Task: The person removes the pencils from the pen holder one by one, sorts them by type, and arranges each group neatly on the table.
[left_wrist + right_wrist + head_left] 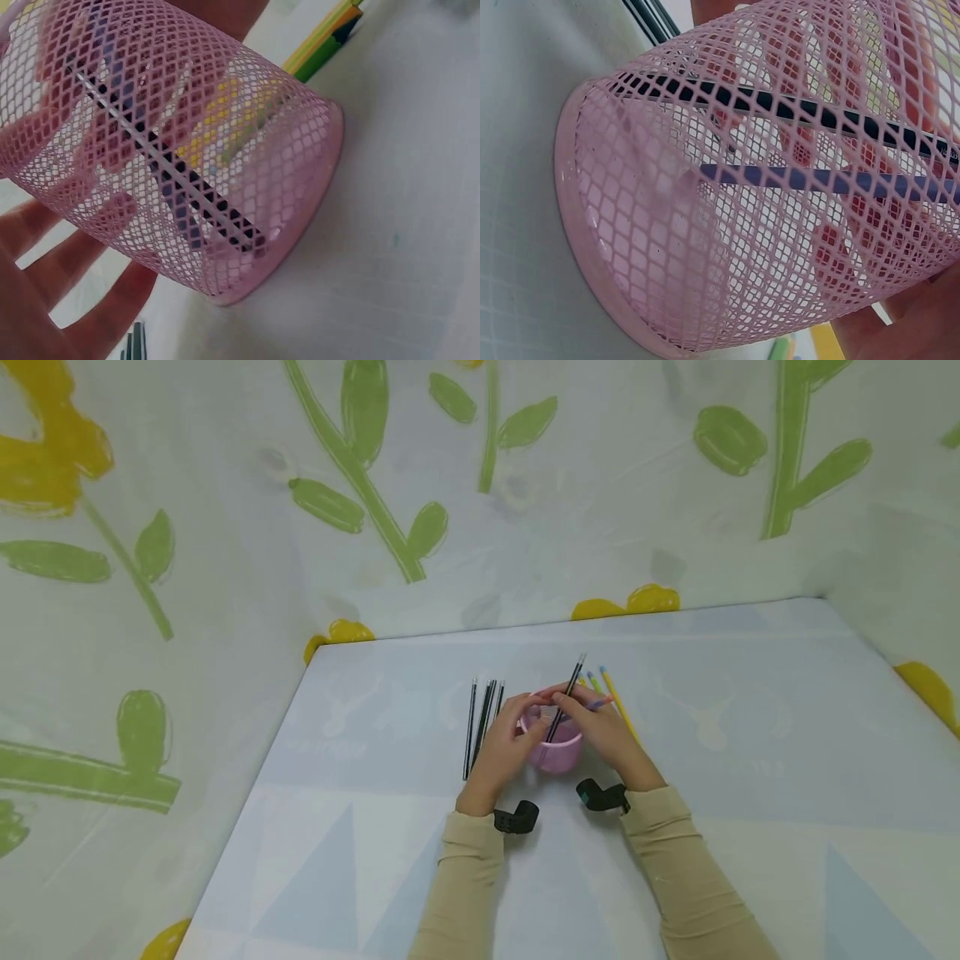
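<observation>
A pink mesh pencil cup (557, 762) is between my two hands, tilted in both wrist views. My left hand (501, 752) holds its left side, with fingers curled round the mesh. On the other side, my right hand (613, 742) grips the cup near the rim, its thumb close to a black pencil (574, 677). That pencil leans inside the cup, its lower end near the base. Beside it slants a blue pencil (780, 177) with an orange end. Some fingertips are hidden behind the rim or blurred by the mesh.
Several black pencils (470, 727) lie left of the cup, partly behind the left hand. To the right lie a yellow pencil (619, 703) and other coloured ones. A pale cloth (360, 852) covers the table, and patterned fabric walls (600, 527) stand around it.
</observation>
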A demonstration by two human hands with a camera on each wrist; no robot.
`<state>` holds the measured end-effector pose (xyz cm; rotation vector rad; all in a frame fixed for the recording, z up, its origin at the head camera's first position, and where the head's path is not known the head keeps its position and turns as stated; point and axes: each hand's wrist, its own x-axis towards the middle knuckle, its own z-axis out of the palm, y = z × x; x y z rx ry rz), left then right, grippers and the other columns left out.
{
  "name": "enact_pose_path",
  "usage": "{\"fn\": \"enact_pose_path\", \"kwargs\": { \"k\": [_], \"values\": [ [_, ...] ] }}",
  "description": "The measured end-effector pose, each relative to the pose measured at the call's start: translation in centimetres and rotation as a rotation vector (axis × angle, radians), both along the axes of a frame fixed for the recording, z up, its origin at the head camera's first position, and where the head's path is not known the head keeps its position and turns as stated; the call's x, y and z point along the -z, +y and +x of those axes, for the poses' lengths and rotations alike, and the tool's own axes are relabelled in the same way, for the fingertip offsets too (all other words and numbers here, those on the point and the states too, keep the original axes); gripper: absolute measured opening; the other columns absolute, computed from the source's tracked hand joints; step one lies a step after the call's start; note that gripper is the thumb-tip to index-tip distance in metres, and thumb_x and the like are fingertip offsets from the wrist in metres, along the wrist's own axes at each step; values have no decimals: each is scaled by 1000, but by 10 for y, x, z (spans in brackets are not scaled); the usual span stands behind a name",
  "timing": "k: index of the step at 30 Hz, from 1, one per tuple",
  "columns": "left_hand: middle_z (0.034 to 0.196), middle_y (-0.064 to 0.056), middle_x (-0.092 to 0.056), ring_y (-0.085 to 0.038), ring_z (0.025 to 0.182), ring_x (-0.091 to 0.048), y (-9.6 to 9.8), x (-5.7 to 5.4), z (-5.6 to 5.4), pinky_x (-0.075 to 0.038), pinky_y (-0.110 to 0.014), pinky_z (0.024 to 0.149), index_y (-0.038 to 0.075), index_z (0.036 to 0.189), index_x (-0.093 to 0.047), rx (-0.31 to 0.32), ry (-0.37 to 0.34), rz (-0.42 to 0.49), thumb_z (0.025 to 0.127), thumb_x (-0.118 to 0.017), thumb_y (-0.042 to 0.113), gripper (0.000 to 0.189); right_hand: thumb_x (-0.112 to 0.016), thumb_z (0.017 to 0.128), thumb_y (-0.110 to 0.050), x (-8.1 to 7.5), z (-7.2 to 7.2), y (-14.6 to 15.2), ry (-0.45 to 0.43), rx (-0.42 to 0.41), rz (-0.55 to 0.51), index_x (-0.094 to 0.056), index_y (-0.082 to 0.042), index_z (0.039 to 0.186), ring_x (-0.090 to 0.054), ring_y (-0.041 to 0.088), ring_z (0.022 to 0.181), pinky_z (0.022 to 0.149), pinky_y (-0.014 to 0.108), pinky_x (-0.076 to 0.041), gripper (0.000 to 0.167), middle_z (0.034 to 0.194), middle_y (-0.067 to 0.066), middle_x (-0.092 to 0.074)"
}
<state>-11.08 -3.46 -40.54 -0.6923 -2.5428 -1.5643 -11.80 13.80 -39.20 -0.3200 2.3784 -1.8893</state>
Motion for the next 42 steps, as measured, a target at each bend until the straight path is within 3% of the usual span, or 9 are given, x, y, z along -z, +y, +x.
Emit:
{"fn": "enact_pose_path", "kwargs": {
  "k": [6,18,24,32,38,42],
  "values": [
    [132,10,-40,-11,116,-42,2,1,2,-42,-36,85,30,129,-40,-1,-7,-31,84,-47,55,52,-49,89,-42,-1,-1,1,8,2,-41,-59,-21,114,-45,17,112,96,44,-30,34,115,-2,-56],
    [137,16,-32,-7,122,-35,4,0,-3,-37,-38,92,37,135,-29,27,17,-66,83,-45,59,59,-49,90,-36,-4,-1,5,43,47,-34,-57,-21,119,-45,18,113,96,44,-30,33,118,1,-55],
    [138,15,-31,-8,123,-33,2,-2,-5,-34,-42,95,37,137,-26,38,5,-67,81,-45,63,64,-50,89,-41,-7,-1,6,31,88,13,-58,-26,117,-46,15,112,96,43,-30,33,119,-5,-55],
    [137,12,-34,-11,123,-36,1,-3,-2,-34,-43,94,36,137,-26,23,-40,-62,80,-45,64,67,-49,87,-48,-7,-3,10,22,124,61,-59,-29,115,-44,17,113,94,46,-31,35,119,-3,-54],
    [137,11,-35,-11,121,-38,0,-2,-1,-35,-42,93,38,137,-26,16,-57,-55,80,-45,63,64,-50,87,-44,-6,-5,12,85,135,65,-61,-20,113,-46,18,111,94,43,-31,37,118,2,-56],
    [137,10,-36,-11,120,-39,-1,0,-2,-36,-41,93,37,137,-27,15,-58,-55,81,-45,62,64,-52,88,-40,-8,-5,11,79,154,38,-63,-14,110,-47,18,111,93,41,-33,35,117,3,-56]
  ]
}}
